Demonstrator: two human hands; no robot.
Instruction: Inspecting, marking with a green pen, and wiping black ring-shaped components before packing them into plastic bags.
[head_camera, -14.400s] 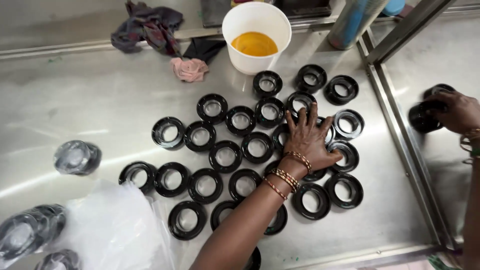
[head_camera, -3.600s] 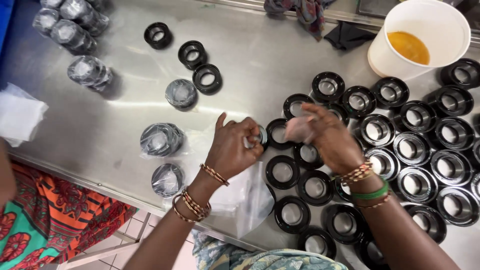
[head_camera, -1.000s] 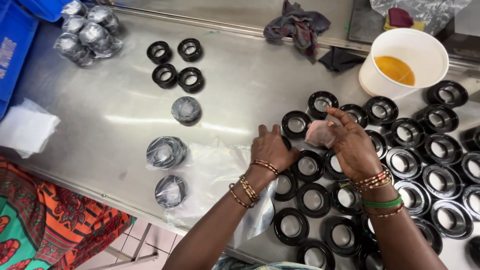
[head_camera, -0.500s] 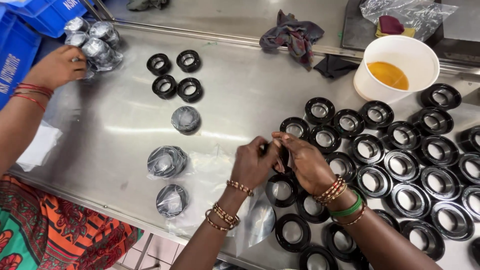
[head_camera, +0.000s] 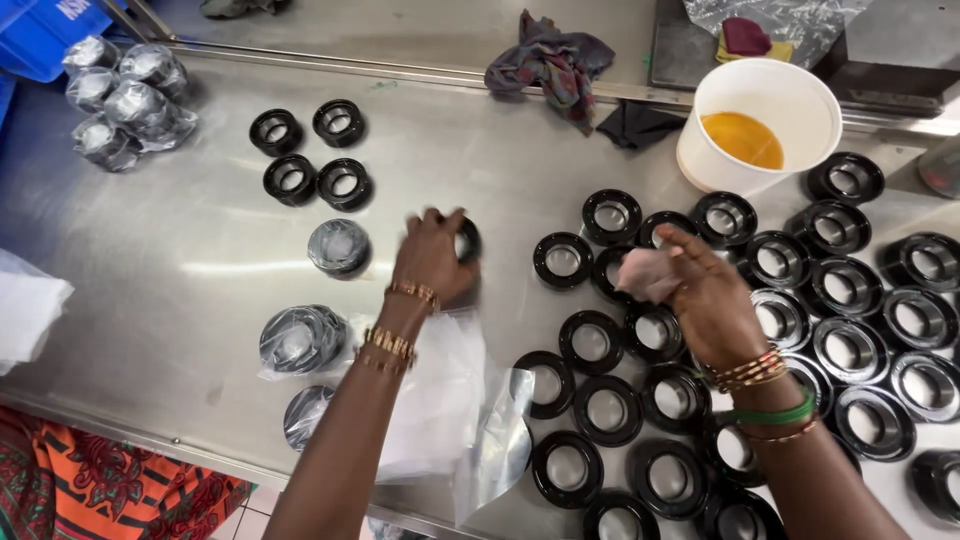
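My left hand (head_camera: 432, 258) rests over a black ring (head_camera: 467, 240) on the steel table (head_camera: 200, 250), fingers curled around it, left of the main group. My right hand (head_camera: 700, 295) holds a small pink cloth (head_camera: 645, 273) above several black rings (head_camera: 590, 345) laid in rows on the right. A pile of clear plastic bags (head_camera: 440, 400) lies under my left forearm. Three bagged rings (head_camera: 338, 245) lie to the left of my left hand.
A white tub of orange liquid (head_camera: 760, 125) stands at the back right beside dark rags (head_camera: 560, 60). Several loose black rings (head_camera: 310, 150) sit at the back left. Wrapped rings (head_camera: 125, 100) are heaped by a blue crate (head_camera: 60, 30). The table edge runs along the lower left.
My hands have separated: the left has carried one black ring leftward and set it on the table, the right now holds the pink cloth over the rows. The other person's hand has left view.
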